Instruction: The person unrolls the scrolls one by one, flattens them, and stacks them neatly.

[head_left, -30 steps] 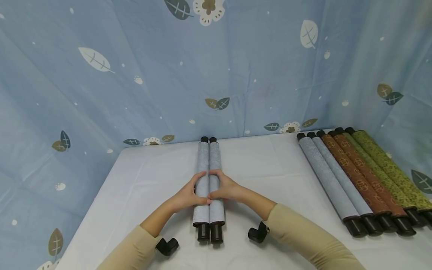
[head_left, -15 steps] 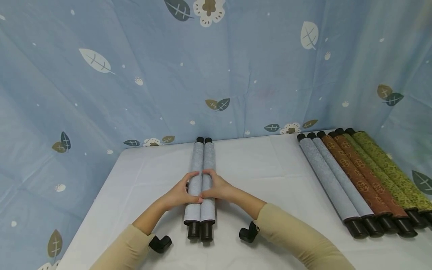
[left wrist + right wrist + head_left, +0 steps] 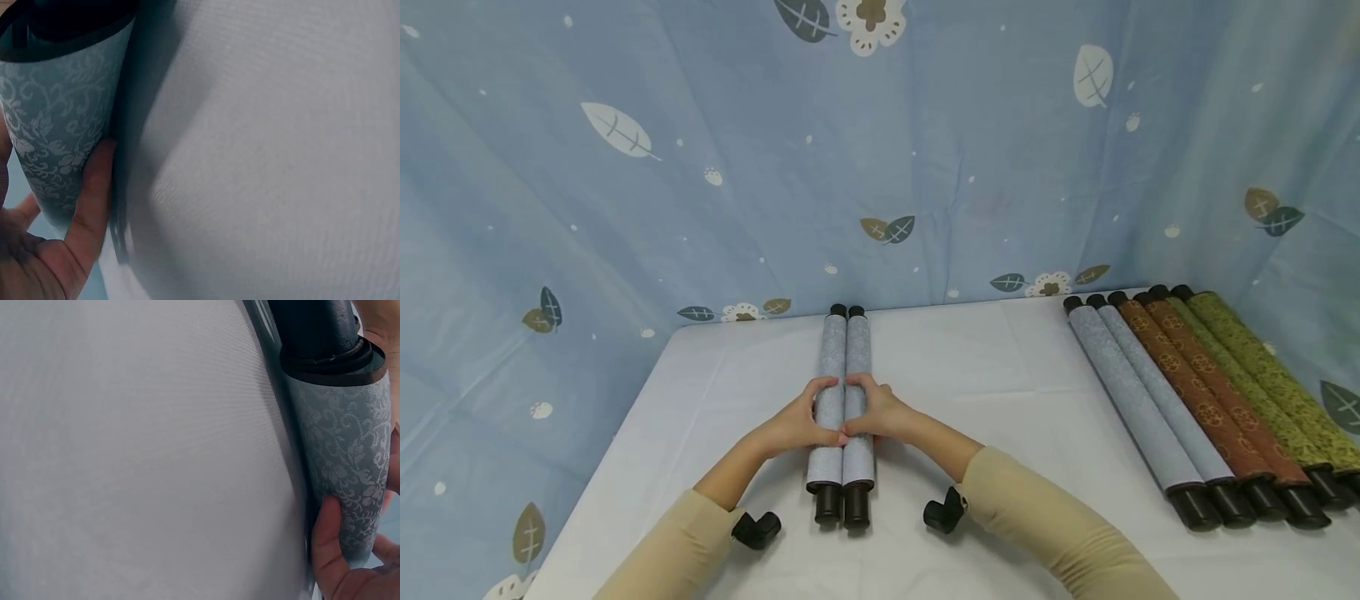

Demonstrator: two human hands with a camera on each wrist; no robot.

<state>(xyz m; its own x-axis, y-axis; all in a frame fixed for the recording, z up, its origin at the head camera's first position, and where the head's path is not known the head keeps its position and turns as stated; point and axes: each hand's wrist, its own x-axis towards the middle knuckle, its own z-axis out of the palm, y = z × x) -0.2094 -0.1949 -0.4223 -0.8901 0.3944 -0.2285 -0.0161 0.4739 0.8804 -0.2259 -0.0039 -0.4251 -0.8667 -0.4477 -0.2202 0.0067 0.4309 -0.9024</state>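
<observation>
Gripping two unlabelled grey scrolls (image 3: 844, 392), both hands (image 3: 838, 421)

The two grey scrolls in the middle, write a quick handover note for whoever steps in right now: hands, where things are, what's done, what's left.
Left hand: curled round the left grey scroll.
Right hand: curled round the right grey scroll.
Position: both scrolls lie side by side, touching, on the white table, rolled up, black ends toward the person.
Elsewhere: a row of six rolled scrolls at the table's right: two grey, two brown, two green.
Done: the pair is rolled and lined up.
Left: probably moving it beside the row; neither hand's grip has lifted it yet.
</observation>
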